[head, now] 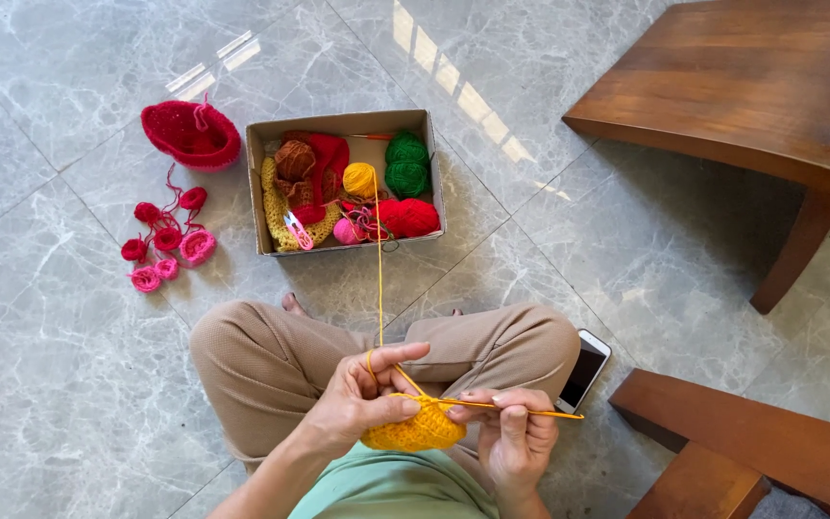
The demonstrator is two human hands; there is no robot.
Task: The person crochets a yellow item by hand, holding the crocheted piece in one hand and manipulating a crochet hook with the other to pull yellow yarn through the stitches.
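we are mid-stitch, our left hand (362,399) pinching the yellow crochet piece (413,430) and tensioning yarn (379,259) while our right hand (511,432) grips the hook (516,410), so the coming loop likely needs steady tension.

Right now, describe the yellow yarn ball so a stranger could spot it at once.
Find the open cardboard box on the grey marble floor. The yellow yarn ball sits near its middle, between brown yarn and green balls. It alone trails a strand to the left hand.

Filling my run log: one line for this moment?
left hand: holds yellow crochet piece | right hand: holds crochet hook | yarn box: ahead
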